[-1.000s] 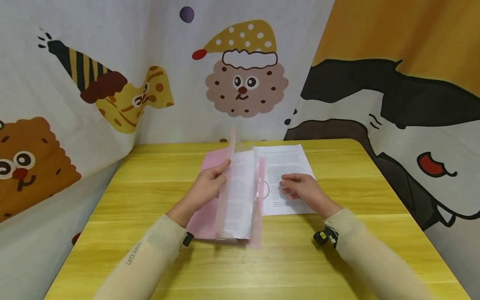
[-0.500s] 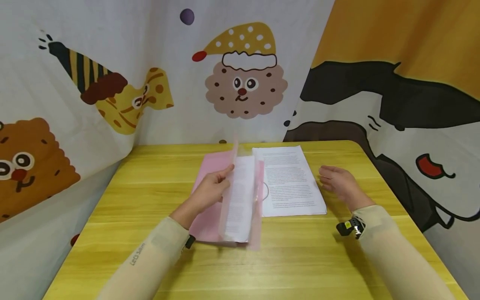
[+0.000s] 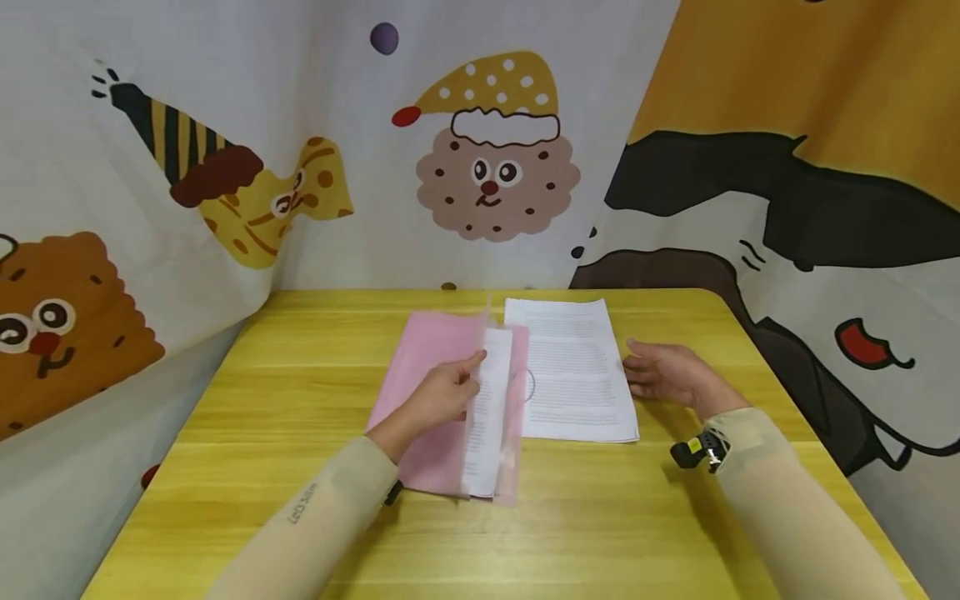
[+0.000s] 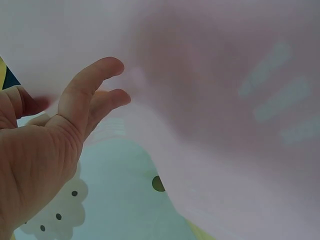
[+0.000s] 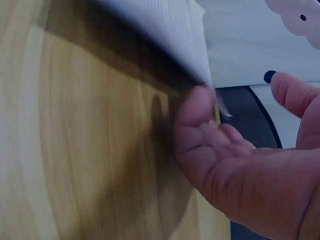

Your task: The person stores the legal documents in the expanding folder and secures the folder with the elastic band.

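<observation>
A pink folder (image 3: 427,346) lies at the middle of the table, its cover partly lifted. My left hand (image 3: 442,393) pinches the free edge of that cover between thumb and fingers; the left wrist view has the translucent pink sheet (image 4: 225,125) filling much of the frame. White printed sheets (image 3: 489,425) show inside the folder. Just right of it lies a stack of printed paper (image 3: 581,375), with a thin ring (image 3: 532,385) visible at its left side. My right hand (image 3: 669,372) is at the stack's right edge, thumb apart and fingers relaxed, fingertips right at the paper.
The yellow wood-grain table (image 3: 600,533) has its back edge against a printed cartoon curtain (image 3: 315,250). Small dark devices are strapped to both wrists, the right one (image 3: 701,452) plainly visible.
My left hand has moved right and slightly down, lowering the pink cover toward the right. My right hand left the top of the paper stack, moved right, then came back to its right edge.
</observation>
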The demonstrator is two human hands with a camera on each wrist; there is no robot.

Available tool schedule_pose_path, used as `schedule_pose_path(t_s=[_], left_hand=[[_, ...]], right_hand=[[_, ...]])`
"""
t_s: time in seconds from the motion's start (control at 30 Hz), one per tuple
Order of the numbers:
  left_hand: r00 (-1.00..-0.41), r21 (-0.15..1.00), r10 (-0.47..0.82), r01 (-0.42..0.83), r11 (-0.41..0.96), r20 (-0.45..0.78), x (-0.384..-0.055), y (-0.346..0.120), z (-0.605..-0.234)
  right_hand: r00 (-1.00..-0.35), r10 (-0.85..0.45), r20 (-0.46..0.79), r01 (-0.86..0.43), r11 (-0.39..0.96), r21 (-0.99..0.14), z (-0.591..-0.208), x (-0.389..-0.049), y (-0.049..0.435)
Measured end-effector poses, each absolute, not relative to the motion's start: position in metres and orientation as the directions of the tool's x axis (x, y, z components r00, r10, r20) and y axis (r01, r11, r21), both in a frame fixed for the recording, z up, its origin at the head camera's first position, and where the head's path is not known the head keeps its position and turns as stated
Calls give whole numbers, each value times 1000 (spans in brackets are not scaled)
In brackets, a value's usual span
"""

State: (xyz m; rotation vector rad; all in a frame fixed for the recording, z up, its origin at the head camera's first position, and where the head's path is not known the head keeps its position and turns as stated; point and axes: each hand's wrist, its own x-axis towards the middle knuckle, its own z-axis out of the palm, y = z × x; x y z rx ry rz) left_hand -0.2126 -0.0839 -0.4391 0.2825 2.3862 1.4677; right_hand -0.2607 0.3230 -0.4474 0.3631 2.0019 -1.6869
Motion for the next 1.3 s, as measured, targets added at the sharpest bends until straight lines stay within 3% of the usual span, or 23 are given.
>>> schedule_pose_path(t_s=[0.27,0.5,0.6,0.8,1.03,1.3], left_hand=[[-932,880,326,15,474,-160,-213,-84,-444],[-930,879,323,1,477,-175,-211,-84,-442],[-931,881,319,-7,473,-179,-211,-85,-441],[-934,880,318,9,474,-163,-213,-89,-441],[-941,901,318,34,431,-117,-213,-107,-427],[-954,921,295,60,385,-61,-216,-143,-395]], right_hand=[[-849,-175,-498,435,305,-847,-459,-276,299],[-931,-248,-269,158,392,-906,-469,-288,284],[-941,-260,-218,104,391,-914,-474,-293,290],[-926,-295,-237,127,348,-929,-481,-301,305],[-889,-261,-377,286,326,-901,-489,-303,310],[-890,-244,-385,266,409,-873,-491,-295,314]])
